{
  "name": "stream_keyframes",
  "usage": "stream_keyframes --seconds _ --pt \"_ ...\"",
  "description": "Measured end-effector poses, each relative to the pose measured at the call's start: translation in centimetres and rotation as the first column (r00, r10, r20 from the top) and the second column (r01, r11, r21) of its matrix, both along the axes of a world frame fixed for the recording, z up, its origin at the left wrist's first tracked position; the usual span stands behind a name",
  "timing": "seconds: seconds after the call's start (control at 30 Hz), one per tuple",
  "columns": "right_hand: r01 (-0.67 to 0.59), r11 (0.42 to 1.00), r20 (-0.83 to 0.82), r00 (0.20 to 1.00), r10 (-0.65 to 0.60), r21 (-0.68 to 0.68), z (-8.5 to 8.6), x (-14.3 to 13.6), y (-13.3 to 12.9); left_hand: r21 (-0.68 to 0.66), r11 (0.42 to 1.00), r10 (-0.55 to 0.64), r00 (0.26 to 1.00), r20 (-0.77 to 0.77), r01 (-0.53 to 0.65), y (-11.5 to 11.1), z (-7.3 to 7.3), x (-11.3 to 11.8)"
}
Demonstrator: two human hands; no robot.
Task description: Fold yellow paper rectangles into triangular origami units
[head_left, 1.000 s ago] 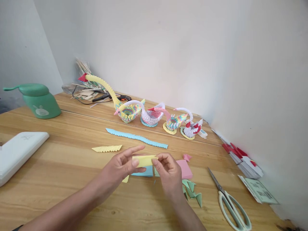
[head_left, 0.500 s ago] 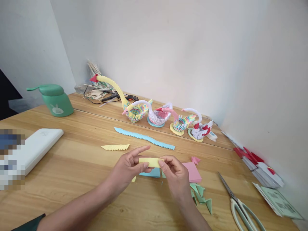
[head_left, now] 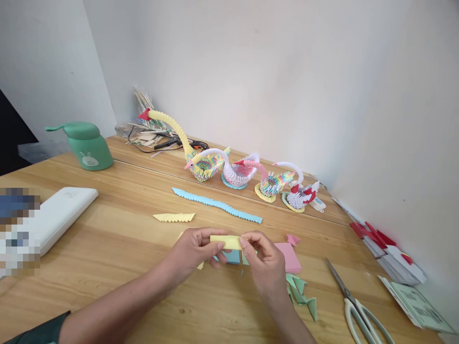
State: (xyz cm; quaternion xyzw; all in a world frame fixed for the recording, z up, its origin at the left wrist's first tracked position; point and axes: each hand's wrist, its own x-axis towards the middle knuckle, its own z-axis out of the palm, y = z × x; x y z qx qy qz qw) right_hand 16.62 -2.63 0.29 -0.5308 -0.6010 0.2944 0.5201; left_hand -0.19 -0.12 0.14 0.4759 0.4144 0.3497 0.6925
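Note:
A folded strip of yellow paper (head_left: 231, 242) is stretched between my two hands above the table. My left hand (head_left: 195, 248) pinches its left end between thumb and fingers. At the other end, my right hand (head_left: 263, 258) grips it with the thumb on the near face. Under and behind the strip lie blue paper (head_left: 233, 257) and a bit of green paper, both partly hidden by my hands. Beyond them are a short yellow row of interlocked folded pieces (head_left: 174, 218) and a long blue row (head_left: 218, 205).
Pink paper squares (head_left: 289, 258), green folded triangles (head_left: 301, 291) and scissors (head_left: 349, 296) lie to the right. Several paper swans (head_left: 238, 174) stand along the back. A green bottle (head_left: 89, 148) and a white power bank (head_left: 64, 220) are at left.
My left fingers, stretched out earlier, have curled in behind the yellow strip. The strip stays held at both ends. The whole view has shifted slightly.

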Motion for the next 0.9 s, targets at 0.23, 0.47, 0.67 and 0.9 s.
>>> stream_keyframes --seconds 0.23,0.47,0.67,0.9 --pt "-0.093 0.988 -0.301 0.952 0.051 -0.126 -0.8 0.4 0.5 0.076 0.997 -0.017 0.997 -0.079 0.023 -0.1 0.6 0.0" --pt "-0.170 0.953 -0.450 0.892 0.040 -0.252 -0.9 -1.1 0.2 0.066 0.997 -0.046 0.998 -0.049 0.049 -0.4 0.7 0.3" --pt "-0.156 0.958 -0.392 0.919 0.051 -0.242 -0.5 -0.1 0.6 0.066 0.997 -0.023 0.997 -0.078 0.028 -0.1 0.6 0.1" --pt "-0.130 0.971 -0.362 0.931 0.050 -0.199 -0.3 0.9 0.7 0.100 0.993 0.072 0.995 -0.065 -0.066 0.4 1.1 -0.5"
